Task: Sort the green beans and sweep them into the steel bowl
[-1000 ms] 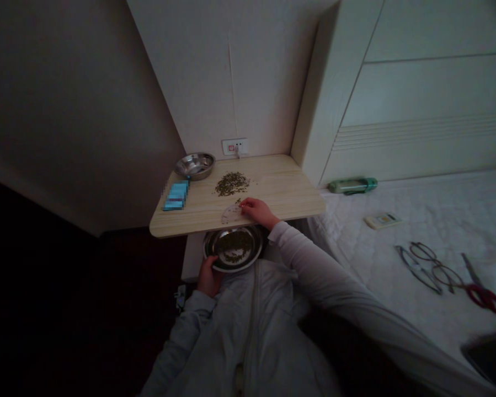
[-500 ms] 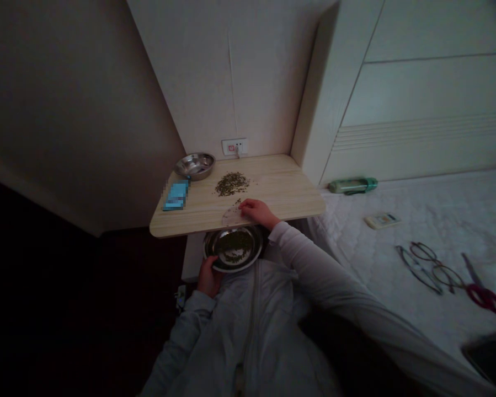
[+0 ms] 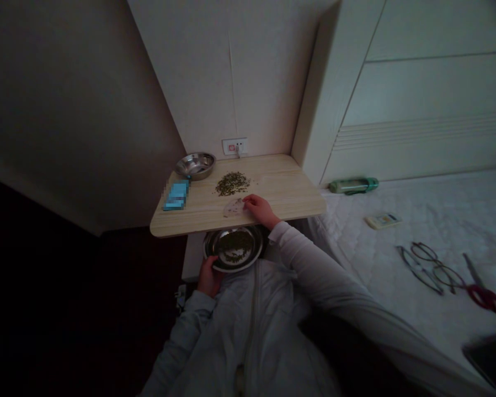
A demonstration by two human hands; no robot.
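My left hand [image 3: 209,275] grips the near-left rim of a steel bowl [image 3: 254,259], its thumb over the edge. Small green bits [image 3: 237,242] lie inside that bowl, which sits below the table's front edge, against my body. Over the wooden tabletop [image 3: 289,187], the fingers of my right hand [image 3: 259,209] are closed on a thin, see-through plastic piece [image 3: 231,209] with a rounded edge. Some dark bits show on or through it. Just beyond it lies a loose heap of green, seed-like bits [image 3: 232,183].
A second steel bowl [image 3: 196,165] and a blurred blue-screened device [image 3: 176,195] occupy the table's left side. A wall socket [image 3: 235,146] is behind. On the bed at right lie a green bottle [image 3: 353,186], a small pale device [image 3: 383,220], eyeglasses [image 3: 424,270] and scissors [image 3: 488,299].
My right hand and the plastic piece have moved slightly away from the table's front edge, towards the heap. The left hand and its bowl look unchanged.
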